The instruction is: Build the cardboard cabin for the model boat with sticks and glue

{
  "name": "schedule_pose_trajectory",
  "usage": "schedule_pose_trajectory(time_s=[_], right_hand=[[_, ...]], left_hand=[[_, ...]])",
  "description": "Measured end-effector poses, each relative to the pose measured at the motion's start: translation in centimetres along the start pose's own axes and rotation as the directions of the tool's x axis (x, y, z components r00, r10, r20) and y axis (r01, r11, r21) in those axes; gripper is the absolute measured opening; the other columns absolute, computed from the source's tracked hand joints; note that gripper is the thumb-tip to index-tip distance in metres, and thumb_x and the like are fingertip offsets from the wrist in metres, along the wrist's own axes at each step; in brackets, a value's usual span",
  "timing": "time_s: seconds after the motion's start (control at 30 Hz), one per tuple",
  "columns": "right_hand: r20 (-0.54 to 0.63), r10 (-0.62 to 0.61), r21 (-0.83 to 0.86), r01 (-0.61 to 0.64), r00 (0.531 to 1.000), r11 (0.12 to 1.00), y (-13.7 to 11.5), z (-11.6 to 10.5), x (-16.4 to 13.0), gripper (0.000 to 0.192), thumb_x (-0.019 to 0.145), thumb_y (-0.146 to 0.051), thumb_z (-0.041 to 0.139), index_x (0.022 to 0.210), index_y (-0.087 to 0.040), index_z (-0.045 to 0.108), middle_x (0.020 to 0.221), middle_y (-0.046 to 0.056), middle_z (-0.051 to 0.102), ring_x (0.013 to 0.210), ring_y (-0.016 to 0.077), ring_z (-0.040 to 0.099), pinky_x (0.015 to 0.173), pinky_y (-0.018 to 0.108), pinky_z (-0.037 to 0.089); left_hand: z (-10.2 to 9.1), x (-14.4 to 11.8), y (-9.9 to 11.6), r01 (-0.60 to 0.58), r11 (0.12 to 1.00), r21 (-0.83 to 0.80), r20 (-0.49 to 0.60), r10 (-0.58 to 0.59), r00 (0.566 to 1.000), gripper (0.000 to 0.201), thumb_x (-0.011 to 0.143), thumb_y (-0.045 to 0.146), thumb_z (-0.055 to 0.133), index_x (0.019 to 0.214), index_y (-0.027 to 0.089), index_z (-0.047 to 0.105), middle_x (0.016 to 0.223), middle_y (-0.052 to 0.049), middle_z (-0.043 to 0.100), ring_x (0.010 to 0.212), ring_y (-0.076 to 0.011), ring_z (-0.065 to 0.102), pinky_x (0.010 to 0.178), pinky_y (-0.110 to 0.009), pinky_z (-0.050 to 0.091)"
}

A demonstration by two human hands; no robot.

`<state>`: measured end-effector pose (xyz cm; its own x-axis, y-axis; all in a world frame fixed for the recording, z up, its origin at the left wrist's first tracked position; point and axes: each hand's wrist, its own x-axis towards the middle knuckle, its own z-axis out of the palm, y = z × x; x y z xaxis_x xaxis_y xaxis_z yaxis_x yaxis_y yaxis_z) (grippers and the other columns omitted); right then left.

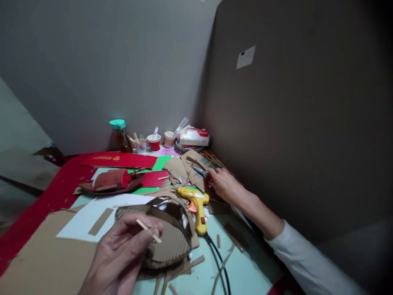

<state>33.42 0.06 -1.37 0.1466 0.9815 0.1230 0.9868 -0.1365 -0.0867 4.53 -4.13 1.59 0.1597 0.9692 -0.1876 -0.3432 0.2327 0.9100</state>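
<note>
My left hand point(118, 254) pinches a thin wooden stick point(148, 230) between thumb and fingers, just above a boat-shaped corrugated cardboard model point(172, 241). My right hand point(224, 184) is stretched out to the far right of the table, its fingers closed around the red handles of a pair of scissors point(201, 171) that lie among cardboard scraps point(181, 168). A yellow glue gun point(196, 205) lies between my two hands, its black cable running toward me.
A dark red cardboard boat point(112, 182) sits on red and green paper. At the back stand a bottle with a teal cap point(120, 136), small paper cups point(154, 142) and a tissue pack point(194, 137). A brown panel point(291, 123) walls off the right side.
</note>
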Motion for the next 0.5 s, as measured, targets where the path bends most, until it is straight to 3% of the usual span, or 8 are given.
schedule_pose_trajectory(time_s=[0.17,0.23,0.27,0.3,0.37,0.4,0.5], right_hand=[[-0.065,-0.047,0.191,0.059,0.997,0.980,-2.1,-2.1,-1.8,0.018,0.103,-0.026,0.067,0.116,-0.015,0.070,0.119,0.009,0.073,0.106,0.0234,0.072,0.094,0.044,0.060],[-0.099,-0.132,0.336,0.157,0.986,0.928,-4.2,-3.5,-4.1,0.017,0.107,-0.019,0.056,0.112,-0.017,0.073,0.111,0.009,0.077,0.101,0.0184,0.073,0.090,0.031,0.059],[-0.115,-0.165,0.405,0.198,0.980,0.893,-5.5,-4.0,-5.5,0.018,0.108,-0.025,0.056,0.112,-0.021,0.074,0.109,0.005,0.079,0.099,0.0158,0.074,0.087,0.026,0.059],[-0.150,-0.198,0.497,0.247,0.969,0.832,-6.9,-4.4,-6.8,0.016,0.106,-0.031,0.059,0.108,-0.024,0.074,0.104,0.001,0.079,0.094,0.0137,0.075,0.083,0.022,0.059],[-0.252,-0.157,0.772,0.296,0.955,0.562,-9.6,-4.7,-8.9,0.012,0.095,-0.033,0.075,0.104,-0.026,0.075,0.094,-0.004,0.080,0.084,0.0129,0.075,0.082,0.021,0.058],[-0.254,-0.162,0.822,0.301,0.953,0.484,-10.7,-4.6,-9.7,0.013,0.091,-0.031,0.079,0.102,-0.026,0.076,0.087,-0.006,0.079,0.077,0.0113,0.074,0.075,0.019,0.057],[-0.354,-0.084,0.856,0.360,0.931,0.371,-13.1,-3.9,-10.5,0.010,0.087,-0.023,0.080,0.095,-0.023,0.073,0.079,-0.006,0.075,0.068,0.0089,0.069,0.066,0.016,0.053]], left_hand=[[-0.3,0.0,-0.1,0.008,1.000,-0.023,0.037,-0.007,0.999,0.029,0.060,0.037,0.102,0.074,0.027,0.078,0.077,0.000,0.077,0.079,-0.0144,0.068,0.073,-0.015,0.054],[-0.5,0.1,-0.2,-0.017,0.999,-0.042,0.053,0.019,0.998,0.028,0.062,0.038,0.101,0.074,0.026,0.079,0.077,-0.001,0.077,0.082,-0.0152,0.069,0.075,-0.015,0.054],[-0.6,0.1,-0.2,-0.032,0.998,-0.047,0.069,0.036,0.997,0.027,0.063,0.038,0.100,0.072,0.026,0.079,0.077,-0.002,0.076,0.082,-0.0156,0.069,0.075,-0.016,0.055],[-0.6,0.1,-0.2,-0.044,0.998,-0.053,0.080,0.048,0.996,0.027,0.063,0.038,0.100,0.071,0.025,0.078,0.076,-0.002,0.076,0.083,-0.0163,0.069,0.076,-0.017,0.055],[-0.5,-0.1,-0.2,-0.045,0.996,-0.073,0.080,0.050,0.995,0.027,0.062,0.037,0.101,0.068,0.025,0.077,0.075,-0.001,0.074,0.082,-0.0176,0.068,0.078,-0.021,0.058],[-0.4,-0.3,-0.2,-0.027,0.996,-0.084,0.082,0.034,0.996,0.027,0.062,0.036,0.101,0.068,0.025,0.077,0.075,0.000,0.073,0.081,-0.0182,0.068,0.078,-0.024,0.059],[-0.1,-0.7,-0.2,0.008,0.993,-0.118,0.061,-0.001,0.998,0.028,0.061,0.035,0.101,0.069,0.026,0.076,0.076,0.001,0.070,0.081,-0.0191,0.068,0.080,-0.027,0.059]])
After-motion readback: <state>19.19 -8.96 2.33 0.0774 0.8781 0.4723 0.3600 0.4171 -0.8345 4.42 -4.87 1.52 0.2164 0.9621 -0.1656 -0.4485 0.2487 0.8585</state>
